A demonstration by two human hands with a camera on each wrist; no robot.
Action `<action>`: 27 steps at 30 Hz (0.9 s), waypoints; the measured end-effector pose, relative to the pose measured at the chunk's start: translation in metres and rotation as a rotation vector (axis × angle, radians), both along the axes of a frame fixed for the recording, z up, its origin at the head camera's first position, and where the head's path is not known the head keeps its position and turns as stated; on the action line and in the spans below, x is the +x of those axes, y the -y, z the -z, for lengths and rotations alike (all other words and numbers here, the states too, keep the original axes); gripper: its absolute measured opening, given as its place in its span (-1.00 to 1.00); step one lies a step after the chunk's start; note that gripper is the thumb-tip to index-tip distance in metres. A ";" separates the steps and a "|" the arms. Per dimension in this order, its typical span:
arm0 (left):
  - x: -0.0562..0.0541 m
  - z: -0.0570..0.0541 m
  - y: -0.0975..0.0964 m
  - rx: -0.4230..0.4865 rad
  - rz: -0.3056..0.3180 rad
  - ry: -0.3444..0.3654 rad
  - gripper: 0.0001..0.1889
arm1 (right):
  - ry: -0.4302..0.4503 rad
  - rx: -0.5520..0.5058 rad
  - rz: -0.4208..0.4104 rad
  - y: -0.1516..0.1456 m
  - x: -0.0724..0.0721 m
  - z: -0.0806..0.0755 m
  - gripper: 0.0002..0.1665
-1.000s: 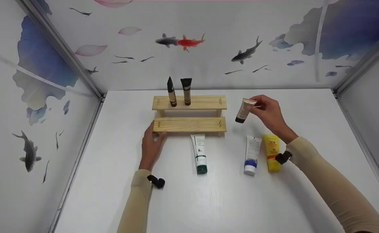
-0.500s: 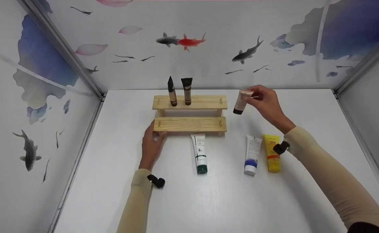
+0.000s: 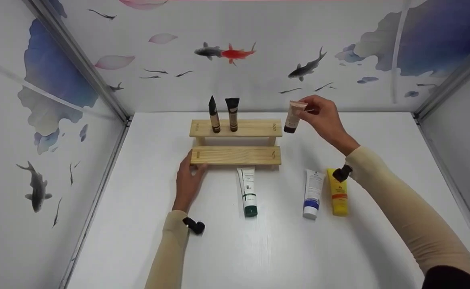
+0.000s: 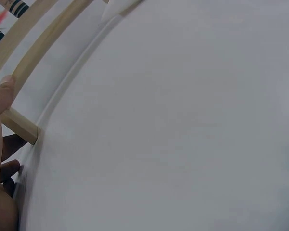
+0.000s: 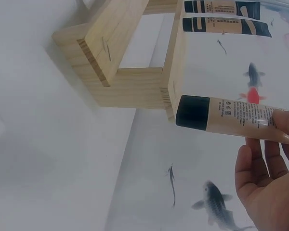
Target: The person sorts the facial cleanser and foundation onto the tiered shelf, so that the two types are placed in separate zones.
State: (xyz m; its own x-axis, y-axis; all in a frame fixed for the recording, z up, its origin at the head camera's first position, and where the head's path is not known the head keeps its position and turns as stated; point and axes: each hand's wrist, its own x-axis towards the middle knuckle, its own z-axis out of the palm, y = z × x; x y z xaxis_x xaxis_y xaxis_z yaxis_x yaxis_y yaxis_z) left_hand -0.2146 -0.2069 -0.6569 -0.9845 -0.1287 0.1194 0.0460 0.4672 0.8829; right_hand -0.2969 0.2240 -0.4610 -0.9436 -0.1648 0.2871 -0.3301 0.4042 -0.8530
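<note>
The person's right grip (image 5: 269, 180) pinches a beige tube (image 5: 238, 117) near its flat end. The tube's dark cap (image 5: 193, 112) points toward the wooden rack (image 5: 130, 87); whether they touch is hard to tell from this angle. Two similar tubes (image 5: 222, 25) stand caps-down on the rack, before a wall (image 5: 149, 187) printed with fish (image 5: 214, 204).

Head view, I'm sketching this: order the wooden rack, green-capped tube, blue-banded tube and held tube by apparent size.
1. Wooden rack
2. Green-capped tube and blue-banded tube, about alike
3. Held tube, partly covered by right hand
</note>
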 end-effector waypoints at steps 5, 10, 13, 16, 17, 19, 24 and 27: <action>-0.001 0.001 0.001 -0.005 0.000 0.006 -0.10 | -0.015 0.008 -0.011 0.010 -0.004 -0.002 -0.69; 0.000 0.001 0.000 0.004 0.001 0.008 -0.09 | -0.030 0.001 -0.045 0.020 -0.007 0.000 -0.67; 0.000 0.001 0.000 0.006 0.000 0.004 -0.09 | -0.038 -0.009 -0.067 0.025 -0.009 0.003 -0.67; 0.000 0.001 -0.001 0.010 -0.001 0.004 -0.10 | -0.037 -0.003 -0.073 0.029 -0.011 0.006 -0.67; 0.000 0.001 -0.001 0.011 -0.002 0.004 -0.09 | -0.038 0.001 -0.073 0.030 -0.011 0.006 -0.68; 0.000 0.001 -0.001 0.018 -0.002 0.008 -0.09 | -0.038 0.012 -0.074 0.034 -0.013 0.007 -0.67; 0.001 0.001 -0.001 0.018 0.000 0.011 -0.07 | -0.035 0.013 -0.082 0.042 -0.018 0.008 -0.67; 0.001 0.001 0.000 0.007 0.002 0.006 -0.08 | -0.037 -0.003 -0.094 0.048 -0.021 0.007 -0.68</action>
